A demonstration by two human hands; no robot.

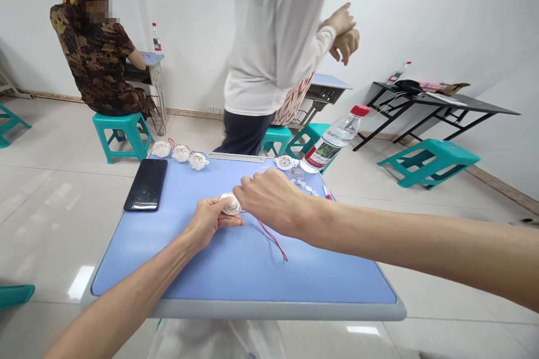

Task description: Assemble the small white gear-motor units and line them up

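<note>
A pale wall [421, 17] backs a tiled floor [54, 235]; at left a person in a patterned top [90, 59] sits on a teal stool [122, 132], and just beyond the table another person in a white top [265, 39] stands with forearms raised. Off to the right is a black table [484, 105] with another teal stool [433, 160] beside it. On the blue table [236, 277] in front, a white round piece [229, 205] is held just above the surface, near the middle. The left hand [213, 217] pinches it, thumb across its upper face and the other fingers underneath. The right hand [272, 199] is curled over the piece's right side, fingers folded inward; their tips are hidden, so I cannot tell what they grip. A red cord [272, 238] trails from beneath the right hand, its looped end toward the near edge. A black phone [146, 185] lies at the left, with three similar round pieces [181, 153] in a row at the far left edge. Toward the far right corner are another round piece [285, 162], a clear disc [297, 173], small white discs [308, 189] and a tilted-looking, red-capped bottle [330, 146].
</note>
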